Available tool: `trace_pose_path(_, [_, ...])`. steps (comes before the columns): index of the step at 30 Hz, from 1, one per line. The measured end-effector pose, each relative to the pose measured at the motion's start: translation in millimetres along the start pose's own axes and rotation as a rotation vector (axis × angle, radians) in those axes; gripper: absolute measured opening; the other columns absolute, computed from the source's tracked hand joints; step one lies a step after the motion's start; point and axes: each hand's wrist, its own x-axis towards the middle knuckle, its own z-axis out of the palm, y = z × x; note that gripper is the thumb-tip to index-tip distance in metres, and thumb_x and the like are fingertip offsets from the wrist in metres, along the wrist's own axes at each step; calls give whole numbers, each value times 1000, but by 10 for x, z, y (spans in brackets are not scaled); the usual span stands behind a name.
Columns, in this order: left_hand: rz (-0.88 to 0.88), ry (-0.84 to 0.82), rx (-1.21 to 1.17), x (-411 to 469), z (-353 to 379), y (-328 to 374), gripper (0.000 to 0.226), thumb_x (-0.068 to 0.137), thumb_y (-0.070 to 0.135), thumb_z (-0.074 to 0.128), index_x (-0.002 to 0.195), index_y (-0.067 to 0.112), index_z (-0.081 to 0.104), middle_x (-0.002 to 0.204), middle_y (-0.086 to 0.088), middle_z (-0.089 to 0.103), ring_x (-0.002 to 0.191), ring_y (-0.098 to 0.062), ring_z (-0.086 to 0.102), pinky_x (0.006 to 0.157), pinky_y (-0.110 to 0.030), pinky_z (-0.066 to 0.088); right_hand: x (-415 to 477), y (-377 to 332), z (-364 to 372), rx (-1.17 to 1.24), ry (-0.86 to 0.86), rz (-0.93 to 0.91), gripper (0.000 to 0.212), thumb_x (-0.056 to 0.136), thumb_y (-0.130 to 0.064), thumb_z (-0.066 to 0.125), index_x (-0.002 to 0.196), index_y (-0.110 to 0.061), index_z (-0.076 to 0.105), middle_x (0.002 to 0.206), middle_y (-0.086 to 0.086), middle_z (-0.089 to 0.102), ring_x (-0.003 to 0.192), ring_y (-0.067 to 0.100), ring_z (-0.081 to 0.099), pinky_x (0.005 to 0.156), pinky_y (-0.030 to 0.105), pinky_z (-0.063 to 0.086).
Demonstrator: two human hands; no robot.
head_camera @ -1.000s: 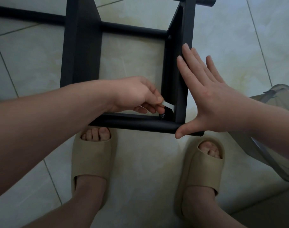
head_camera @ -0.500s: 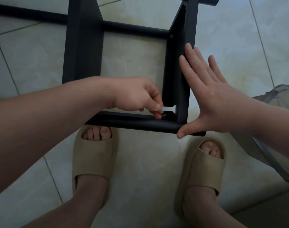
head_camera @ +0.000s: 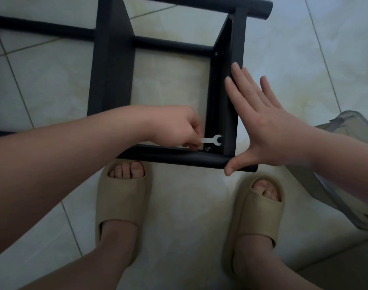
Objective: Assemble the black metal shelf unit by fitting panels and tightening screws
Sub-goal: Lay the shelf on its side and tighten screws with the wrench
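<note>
Frame point(head_camera: 113, 80) looks stiff; wrench point(head_camera: 210, 140) small, probably slippery.
Left hand point(head_camera: 179, 128) pinches its handle; right hand point(head_camera: 269, 130) presses flat, fingers straight.

shelf point(head_camera: 113, 65): black metal, matt, smooth | wrench point(head_camera: 210, 140): thin flat metal, pale silver, dull sheen | screw point(head_camera: 209, 149), 6 o'clock of wrench: bright metal | floor point(head_camera: 179, 206): pale marbled tile, glossy, smooth | slippers point(head_camera: 120, 197), 6 o'clock: beige, matt, smooth, rubbery | container point(head_camera: 350, 124), 3 o'clock: grey translucent plastic
</note>
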Motion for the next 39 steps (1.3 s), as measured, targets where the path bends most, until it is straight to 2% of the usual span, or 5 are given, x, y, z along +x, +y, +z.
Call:
trace_pose_path(7, [-130, 158, 229, -252, -213, 67, 22, 94, 15, 55, 79, 22, 69, 78, 7, 68, 73, -12, 59, 57, -28, 39, -69, -97, -257, 356, 50, 128, 122, 72, -86, 49, 163, -22, -3, 169, -7, -15, 152, 2, -16, 126, 32, -8])
trace_pose_path(11, [-101, 464, 256, -341, -535, 187, 17, 97, 20, 50, 91, 19, 66, 94, -2, 67, 88, -24, 63, 77, -38, 54, 17, 26, -571, 335, 124, 234, 95, 88, -59, 62, 162, -25, 13, 169, -5, 14, 156, 12, 3, 122, 27, 6])
trace_pose_path(17, [60, 867, 378, -91, -1126, 377, 7, 101, 20, 41, 99, 22, 47, 104, 1, 46, 97, -22, 38, 80, -38, 34, 528, 403, -1053, 207, 177, 329, 88, 92, -40, 71, 161, -26, 19, 166, -1, 24, 153, 22, 17, 122, 42, 20])
trace_pose_path(27, [-104, 724, 362, 430, -1677, 300, 12, 96, 10, 41, 108, 14, 39, 84, -6, 54, 77, -28, 52, 70, -39, 37, 1035, 796, -1174, 256, 50, 481, 72, 76, -54, 82, 136, -26, 54, 118, -3, 54, 103, 22, 50, 81, 34, 40])
trace_pose_path(39, [-76, 793, 346, -1300, -834, 717, 6, 101, 15, 37, 104, 20, 39, 89, 2, 57, 83, -27, 53, 75, -40, 35, -287, -648, -1395, 44, 321, 411, 59, 81, -43, 80, 123, -18, 47, 122, 1, 52, 109, 26, 48, 81, 35, 41])
